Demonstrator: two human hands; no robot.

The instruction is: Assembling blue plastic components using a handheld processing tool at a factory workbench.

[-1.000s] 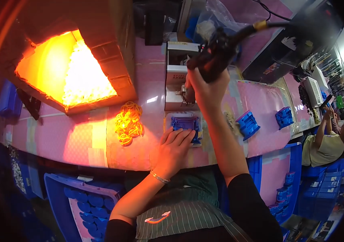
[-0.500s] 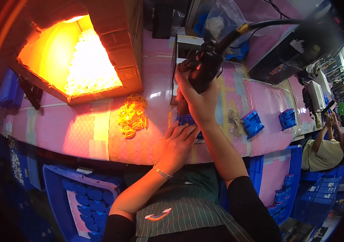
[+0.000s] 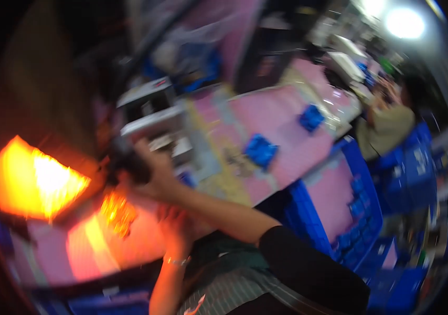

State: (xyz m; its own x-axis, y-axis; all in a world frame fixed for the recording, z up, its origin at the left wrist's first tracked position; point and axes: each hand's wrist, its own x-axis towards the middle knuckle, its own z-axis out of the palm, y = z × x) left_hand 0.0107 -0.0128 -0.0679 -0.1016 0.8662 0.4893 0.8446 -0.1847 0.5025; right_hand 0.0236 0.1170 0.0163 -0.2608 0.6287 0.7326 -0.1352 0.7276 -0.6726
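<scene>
Motion smears much of the picture. My right hand [image 3: 158, 176] is closed around a black corded hand tool [image 3: 128, 167], left of centre over the pink-covered table. The tool's tip cannot be made out. Just below, by the table's front edge, is my left hand [image 3: 176, 223] with a bracelet at the wrist. Its fingers are too blurred to tell whether they hold anything. A small blue patch [image 3: 186, 179], perhaps a blue plastic part, shows just right of my right hand. Left of my hands lies a pile of yellow-orange bands or loops [image 3: 118, 212].
A cardboard box with a glowing opening [image 3: 38, 184] stands at left. Behind my hands is a white open-fronted box [image 3: 148, 107]. Two blue plastic parts [image 3: 260, 151] [image 3: 311, 117] lie farther right. A blue bin [image 3: 363, 178] holds several blue parts; beyond sits another person [image 3: 386, 128].
The whole view has swung right and tilted, so the table and hands appear farther left. My right hand, with the tool, has moved leftward off the white box's front.
</scene>
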